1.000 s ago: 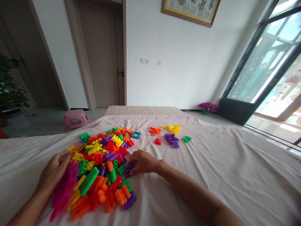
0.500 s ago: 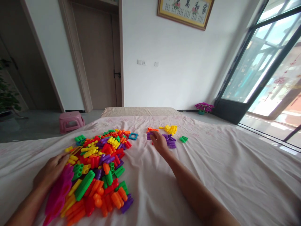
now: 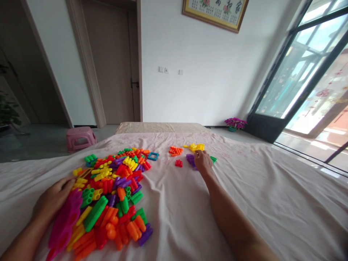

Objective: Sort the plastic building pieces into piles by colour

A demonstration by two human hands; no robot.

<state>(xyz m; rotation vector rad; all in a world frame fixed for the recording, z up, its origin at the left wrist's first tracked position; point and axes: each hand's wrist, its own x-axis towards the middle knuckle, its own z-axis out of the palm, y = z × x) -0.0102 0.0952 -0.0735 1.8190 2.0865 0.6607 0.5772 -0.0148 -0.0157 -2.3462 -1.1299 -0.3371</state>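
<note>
My left hand (image 3: 53, 197) lies loosely at the left side of a pile of colourful plastic building blocks (image 3: 107, 186), fingertips next to yellow pieces and no block visible in it. A pink, wavy-edged plastic piece (image 3: 65, 221) is beside that wrist. Farther out, my right hand (image 3: 203, 161) is closed, its fingers pinched on a purple block at the purple group (image 3: 191, 160); the fingers mostly hide the piece. Around it are yellow blocks (image 3: 196, 147), orange blocks (image 3: 175, 150), a red block (image 3: 178, 163) and a partly covered green block (image 3: 213, 159).
A blue square frame (image 3: 153, 156) lies at the pile's far right edge. The pale, wrinkled cloth (image 3: 174, 217) covers the surface under everything. Beyond it stand a pink stool (image 3: 81, 139) and a pot of magenta flowers (image 3: 235, 124).
My right hand has moved right, from beside the orange blocks to the purple group, carrying a purple block. The red block is now uncovered. My left hand has barely shifted.
</note>
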